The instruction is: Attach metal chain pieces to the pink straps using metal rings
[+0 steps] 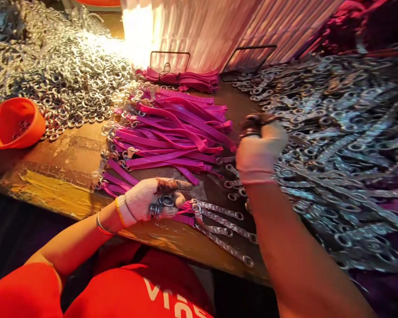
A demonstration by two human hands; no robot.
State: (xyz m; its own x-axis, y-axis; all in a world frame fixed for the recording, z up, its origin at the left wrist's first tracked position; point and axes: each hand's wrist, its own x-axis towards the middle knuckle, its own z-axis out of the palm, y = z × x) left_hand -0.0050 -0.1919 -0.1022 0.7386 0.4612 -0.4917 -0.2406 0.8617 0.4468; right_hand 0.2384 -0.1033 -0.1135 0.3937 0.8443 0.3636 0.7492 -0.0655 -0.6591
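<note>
While the gloved left hand [146,201] curls around dark rings [166,200] and pinches a magenta strap [186,206] by the table's [71,152] front edge, silver chains [219,217] fan rightward from its fingertips. A narrow strip of tabletop runs between the magenta heap [172,128] and the silver strips [331,154] — the gloved right hand [262,143] is over it, beside those strips. Its fingers are dark and blurred; I cannot tell whether they grip anything. The pinched strap's end is hidden by the left fingers, and the orange bowl [36,126] is cut off at left.
</note>
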